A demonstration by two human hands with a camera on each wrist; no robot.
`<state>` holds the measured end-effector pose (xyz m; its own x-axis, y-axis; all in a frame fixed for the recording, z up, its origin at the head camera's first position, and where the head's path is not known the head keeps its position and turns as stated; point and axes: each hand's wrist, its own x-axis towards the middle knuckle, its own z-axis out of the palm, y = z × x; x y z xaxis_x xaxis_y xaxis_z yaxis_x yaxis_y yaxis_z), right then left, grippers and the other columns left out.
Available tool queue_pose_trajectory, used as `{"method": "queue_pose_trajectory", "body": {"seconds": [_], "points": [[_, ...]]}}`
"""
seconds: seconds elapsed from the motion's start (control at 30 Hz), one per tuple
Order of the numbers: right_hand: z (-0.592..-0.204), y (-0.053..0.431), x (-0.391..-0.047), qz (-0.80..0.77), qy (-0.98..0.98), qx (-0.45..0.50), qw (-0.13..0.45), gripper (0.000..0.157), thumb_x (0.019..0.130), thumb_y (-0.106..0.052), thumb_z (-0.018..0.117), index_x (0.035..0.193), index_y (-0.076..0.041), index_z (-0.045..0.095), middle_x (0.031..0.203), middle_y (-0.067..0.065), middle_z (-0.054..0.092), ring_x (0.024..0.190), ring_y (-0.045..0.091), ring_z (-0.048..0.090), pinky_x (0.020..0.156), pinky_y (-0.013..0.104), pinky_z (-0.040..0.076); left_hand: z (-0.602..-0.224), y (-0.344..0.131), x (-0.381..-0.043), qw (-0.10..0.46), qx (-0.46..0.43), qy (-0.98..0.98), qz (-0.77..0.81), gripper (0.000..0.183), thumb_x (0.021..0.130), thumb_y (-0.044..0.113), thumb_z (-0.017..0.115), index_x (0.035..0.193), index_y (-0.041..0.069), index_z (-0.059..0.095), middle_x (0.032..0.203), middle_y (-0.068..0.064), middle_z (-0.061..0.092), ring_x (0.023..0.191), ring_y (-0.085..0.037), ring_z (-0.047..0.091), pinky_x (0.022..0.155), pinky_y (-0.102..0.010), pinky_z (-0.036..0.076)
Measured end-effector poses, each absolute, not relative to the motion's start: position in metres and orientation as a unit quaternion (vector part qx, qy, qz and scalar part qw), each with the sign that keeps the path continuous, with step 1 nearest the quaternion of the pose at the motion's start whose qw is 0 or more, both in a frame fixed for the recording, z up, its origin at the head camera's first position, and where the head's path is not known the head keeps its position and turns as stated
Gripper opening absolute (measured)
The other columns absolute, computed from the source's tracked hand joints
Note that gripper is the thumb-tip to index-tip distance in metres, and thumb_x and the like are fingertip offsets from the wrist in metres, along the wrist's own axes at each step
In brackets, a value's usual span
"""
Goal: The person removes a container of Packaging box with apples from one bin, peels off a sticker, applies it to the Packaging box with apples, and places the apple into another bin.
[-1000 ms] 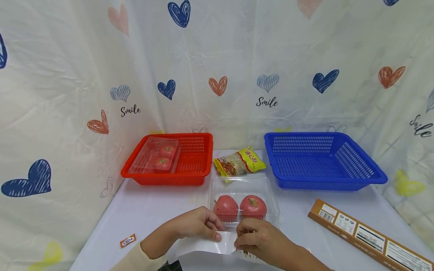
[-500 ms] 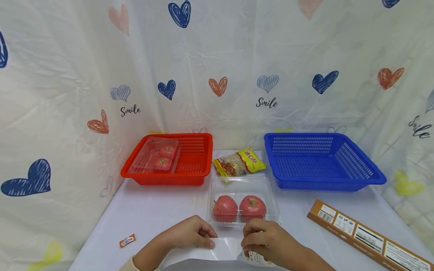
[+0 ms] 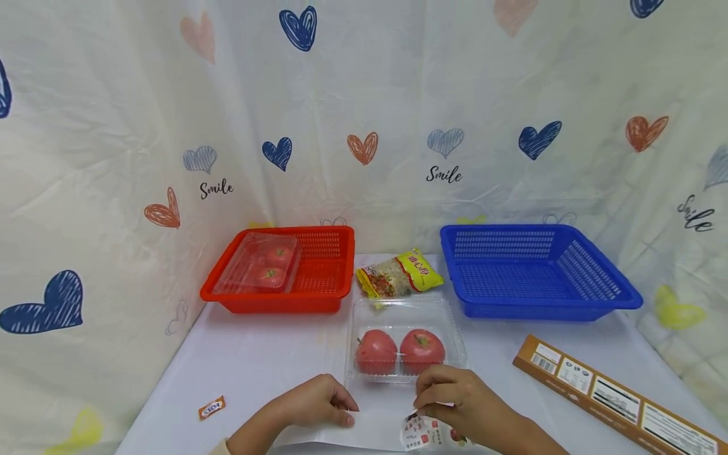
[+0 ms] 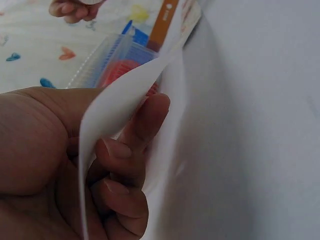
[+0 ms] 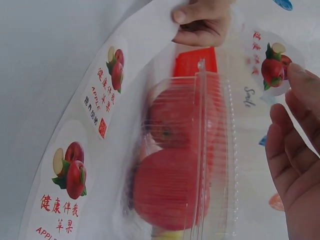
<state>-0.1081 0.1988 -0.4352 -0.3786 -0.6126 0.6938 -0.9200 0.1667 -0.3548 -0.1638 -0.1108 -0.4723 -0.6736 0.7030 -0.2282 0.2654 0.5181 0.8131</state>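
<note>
Left hand (image 3: 315, 404) pinches strip (image 3: 355, 433); right hand (image 3: 463, 404) pinches label (image 5: 273, 71), off strip. Box (image 3: 405, 313) lies short of table's (image 3: 284, 338) far edge. Step, presumably: labelling; next needs flat placement, likely on box.

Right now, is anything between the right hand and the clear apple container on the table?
Nothing visible is: the right hand, pinching a sticker, is by the near edge of the container, with the label strip on the person's side.

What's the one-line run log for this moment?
left hand: pinching label strip | right hand: pinching apple label | clear box: two apples inside | red basket: second apple box
</note>
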Motion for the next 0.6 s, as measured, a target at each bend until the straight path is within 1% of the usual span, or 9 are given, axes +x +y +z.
{"method": "queue_pose_trajectory", "body": {"seconds": [0.1, 0.17, 0.27, 0.37, 0.43, 0.5, 0.6], "points": [[-0.433, 0.202, -0.107, 0.381, -0.766, 0.486, 0.179, 0.029, 0.079, 0.002, 0.077, 0.099, -0.017, 0.071, 0.103, -0.003, 0.065, 0.092, 0.012, 0.063, 0.083, 0.017, 0.05, -0.474, -0.111, -0.163, 0.27, 0.297, 0.833, 0.38, 0.012, 0.081, 0.015, 0.079, 0.093, 0.014, 0.078, 0.071, 0.01, 0.064, 0.067, -0.005, 0.053, 0.063, -0.022, 0.047], [-0.432, 0.204, -0.105, 0.386, -0.785, 0.458, 0.157, 0.031, 0.079, 0.002, 0.077, 0.101, -0.019, 0.071, 0.104, -0.005, 0.067, 0.092, 0.011, 0.064, 0.084, 0.018, 0.05, -0.473, -0.112, -0.164, 0.262, 0.301, 0.839, 0.37, 0.011, 0.081, 0.017, 0.079, 0.092, 0.015, 0.078, 0.072, 0.011, 0.064, 0.068, -0.004, 0.053, 0.064, -0.022, 0.047], [-0.43, 0.206, -0.105, 0.393, -0.808, 0.42, 0.128, 0.026, 0.084, -0.002, 0.074, 0.101, -0.021, 0.07, 0.099, -0.01, 0.07, 0.089, 0.008, 0.066, 0.08, 0.02, 0.052, -0.47, -0.115, -0.166, 0.26, 0.295, 0.845, 0.362, 0.011, 0.082, 0.018, 0.078, 0.092, 0.014, 0.077, 0.074, 0.013, 0.064, 0.069, -0.005, 0.056, 0.066, -0.023, 0.049], [-0.43, 0.208, -0.107, 0.401, -0.82, 0.394, 0.107, 0.019, 0.086, -0.007, 0.073, 0.098, -0.022, 0.071, 0.093, -0.012, 0.07, 0.085, 0.005, 0.066, 0.073, 0.024, 0.055, -0.467, -0.121, -0.171, 0.258, 0.282, 0.851, 0.361, 0.011, 0.082, 0.019, 0.077, 0.092, 0.014, 0.076, 0.075, 0.012, 0.066, 0.07, -0.006, 0.059, 0.066, -0.024, 0.051], [-0.43, 0.209, -0.11, 0.406, -0.827, 0.378, 0.093, 0.015, 0.087, -0.011, 0.073, 0.096, -0.022, 0.071, 0.091, -0.014, 0.07, 0.083, 0.004, 0.066, 0.072, 0.026, 0.056, -0.466, -0.124, -0.176, 0.256, 0.276, 0.849, 0.371, 0.015, 0.083, 0.021, 0.078, 0.094, 0.012, 0.076, 0.076, 0.011, 0.067, 0.071, -0.007, 0.061, 0.066, -0.025, 0.051], [-0.429, 0.21, -0.114, 0.415, -0.831, 0.361, 0.079, 0.012, 0.088, -0.014, 0.072, 0.096, -0.022, 0.07, 0.091, -0.014, 0.07, 0.084, 0.005, 0.066, 0.072, 0.028, 0.056, -0.468, -0.126, -0.183, 0.255, 0.265, 0.844, 0.39, 0.024, 0.082, 0.023, 0.078, 0.1, 0.008, 0.073, 0.079, 0.009, 0.068, 0.074, -0.01, 0.063, 0.069, -0.026, 0.052], [-0.426, 0.21, -0.121, 0.435, -0.832, 0.342, 0.048, 0.011, 0.089, -0.015, 0.071, 0.098, -0.02, 0.07, 0.092, -0.012, 0.07, 0.085, 0.007, 0.067, 0.073, 0.028, 0.056, -0.471, -0.125, -0.192, 0.262, 0.23, 0.823, 0.448, 0.04, 0.083, 0.026, 0.078, 0.113, 0.002, 0.067, 0.084, 0.002, 0.069, 0.075, -0.016, 0.065, 0.069, -0.031, 0.053]]}}
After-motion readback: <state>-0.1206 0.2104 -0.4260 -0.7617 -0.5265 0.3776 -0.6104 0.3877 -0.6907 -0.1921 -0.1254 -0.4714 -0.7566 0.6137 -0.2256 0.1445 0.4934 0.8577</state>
